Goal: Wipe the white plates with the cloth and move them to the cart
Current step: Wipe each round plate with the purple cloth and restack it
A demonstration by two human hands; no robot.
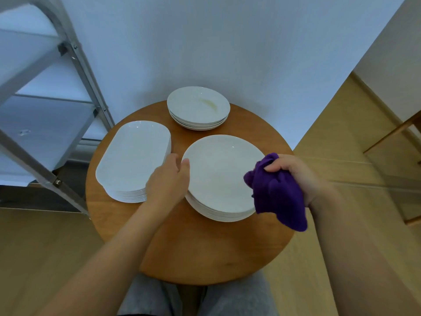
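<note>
**Hands at a round table with three stacks of white plates**

A person looks down at a small round wooden table (189, 247) that stands against a pale wall. Three stacks of white plates sit on it. A stack of oblong plates (134, 158) lies on the left. A stack of deep round plates (198, 107) sits at the far side, close to the wall, and the top one shows a faint yellowish mark. A stack of large round plates (219, 176) is nearest, slightly right of centre.

The left hand (169, 179) reaches between the oblong stack and the large round stack. Its thumb rests on the left rim of the top round plate; the fingers dip behind the edge, so it is not clear whether they grip the plate.

The right hand (298, 176) is at the right edge of the large round stack, fingers curled around a bunched purple cloth (278, 192), which hangs down over the plate rim.

A metal cart (45, 99) with pale shelves stands at the far left, beside the table. Grey trousers (148, 297) show at the near edge.
</note>
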